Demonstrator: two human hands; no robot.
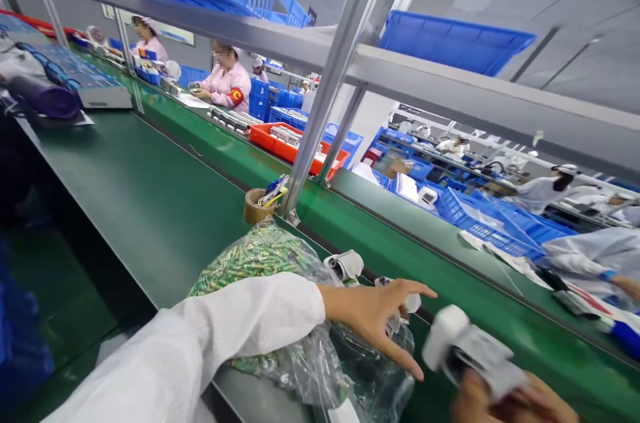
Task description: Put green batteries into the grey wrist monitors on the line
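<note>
My left hand, in a white sleeve, reaches out over a clear plastic bag full of small green parts, its fingers spread above a small white device lying at the edge of the green conveyor belt. A second white device lies just behind the bag. At the bottom right, my right hand grips a white and grey device, which is blurred by motion.
A tape roll holding pens stands by a metal post. A red tray and blue crates lie beyond the belt. Several people in pink and white coats work along the lines. Blue bins sit on the overhead shelf.
</note>
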